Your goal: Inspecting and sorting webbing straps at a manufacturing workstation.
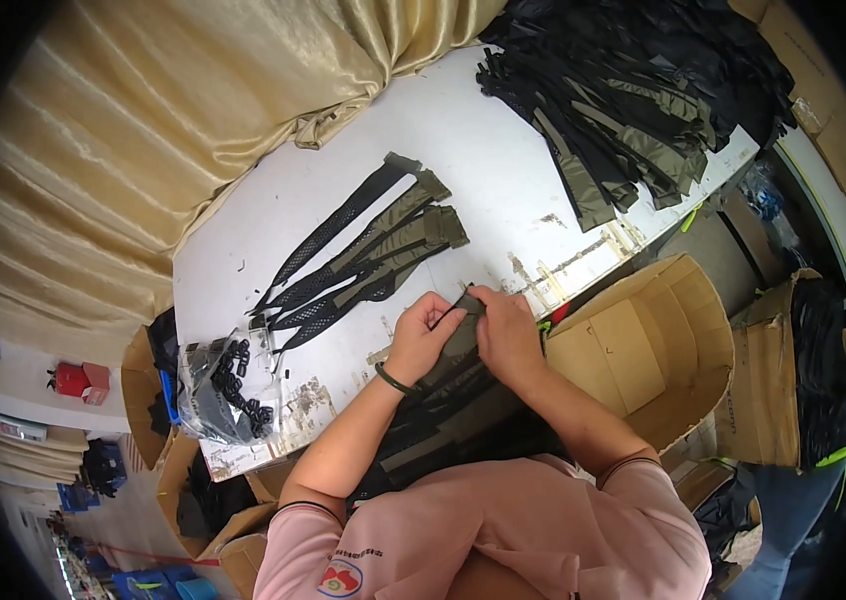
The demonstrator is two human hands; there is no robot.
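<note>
Both hands meet at the table's front edge on an olive and black fabric strap piece (pixel 457 348). My left hand (pixel 421 338) pinches its upper end between thumb and fingers, with a dark bangle on that wrist. Close beside it, my right hand (pixel 506 335) grips the same end from the right. The rest of the piece hangs down toward my lap, over more dark strips (pixel 443 425). Just beyond my hands, several similar strips (pixel 373 245) with black mesh and olive ends lie fanned on the white table (pixel 343 130).
A clear plastic bag of black buckles (pixel 235 395) sits at the table's left corner. Farther right lies a large pile of olive and black strips (pixel 623 130). An open cardboard box (pixel 608 355) stands by my right arm, another box (pixel 188 500) at left. A gold curtain (pixel 143 130) borders the table.
</note>
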